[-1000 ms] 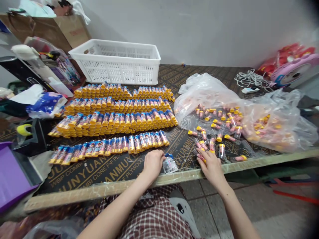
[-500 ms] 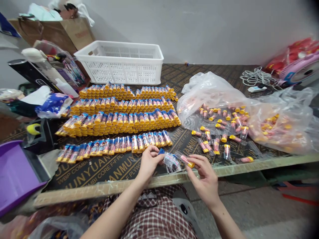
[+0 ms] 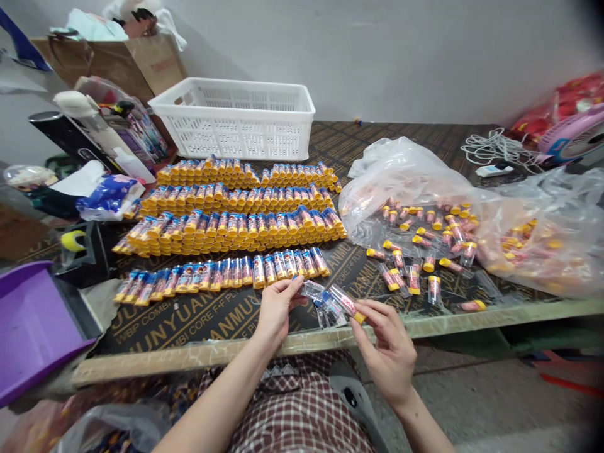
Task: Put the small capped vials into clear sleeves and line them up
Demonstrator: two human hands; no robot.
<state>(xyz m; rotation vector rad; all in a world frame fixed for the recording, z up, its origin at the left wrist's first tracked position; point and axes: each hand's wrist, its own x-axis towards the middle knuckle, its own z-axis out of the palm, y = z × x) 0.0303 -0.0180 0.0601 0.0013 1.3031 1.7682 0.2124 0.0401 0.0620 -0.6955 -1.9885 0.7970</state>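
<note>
Between the fingertips of my left hand is a small clear plastic piece with a bit of blue at its end; its exact kind is hard to make out. My right hand pinches a clear tube by its yellow cap, its open-looking end tilted up and left toward the other piece. Below both, near the table edge, lies a little heap of clear and blue plastic pieces. Just beyond my left hand runs a row of filled tubes with blue tops and yellow bottoms.
Stacked rows of capped tubes stand behind, before a white plastic basket. Loose yellow-capped tubes spill from a clear plastic bag on the right. A purple dustpan sits left; a taped edge borders the table.
My left hand has shifted slightly left and turned, and the clear piece in it now points toward the right hand's tube. The right hand is nearly unmoved. The whole view has shifted a little.
</note>
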